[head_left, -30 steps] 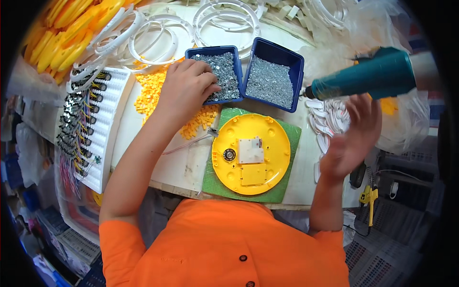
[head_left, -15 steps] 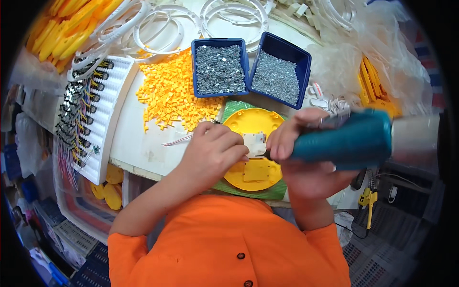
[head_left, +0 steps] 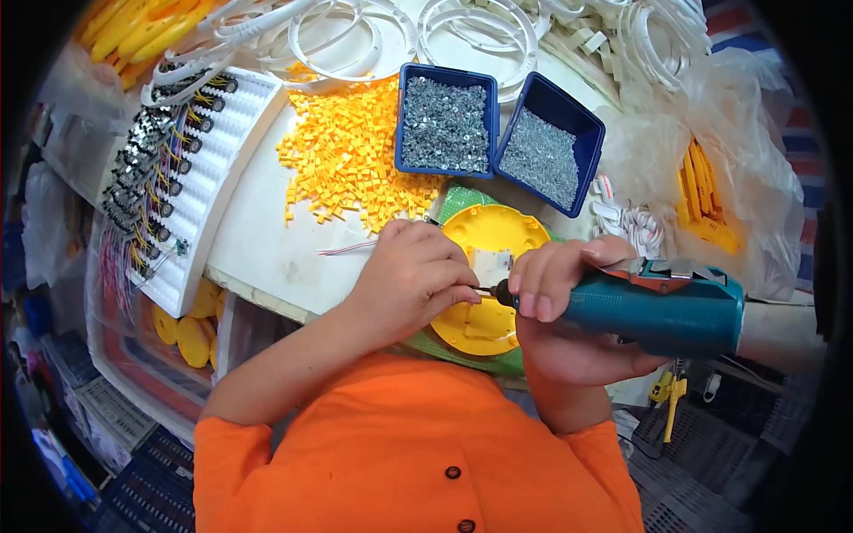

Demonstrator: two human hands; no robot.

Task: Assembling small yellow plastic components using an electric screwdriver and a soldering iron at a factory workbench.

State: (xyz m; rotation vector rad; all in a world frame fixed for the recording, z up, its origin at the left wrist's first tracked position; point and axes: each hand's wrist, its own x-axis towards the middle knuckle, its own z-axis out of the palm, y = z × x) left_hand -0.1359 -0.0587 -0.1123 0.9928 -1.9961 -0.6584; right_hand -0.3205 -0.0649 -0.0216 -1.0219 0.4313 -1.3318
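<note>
My right hand [head_left: 566, 351] grips a teal electric screwdriver [head_left: 662, 311], held nearly level with its black nose and thin bit pointing left. At the bit's tip, the fingers of my left hand [head_left: 410, 277] are pinched together; whatever they hold is too small to make out. Beneath both hands lies a round yellow plastic housing [head_left: 484, 229], partly covered by them. A white part [head_left: 490, 265] sits inside it. Thin pale wires [head_left: 346, 249] run out leftward from beside my left hand. Under the housing is a green mat [head_left: 461, 197].
Behind the housing stand two blue bins, one with small metal pieces [head_left: 444, 124], one with screws [head_left: 540, 158]. Small yellow plastic pieces [head_left: 346, 147] are heaped left of them. A white foam tray [head_left: 218, 169] holds wired components. White rings [head_left: 351, 40] and plastic bags [head_left: 746, 151] lie around.
The view has shifted, so the table's things appear farther right. The screwdriver has turned, showing its metal clip, and its bit now meets my left fingertips.
</note>
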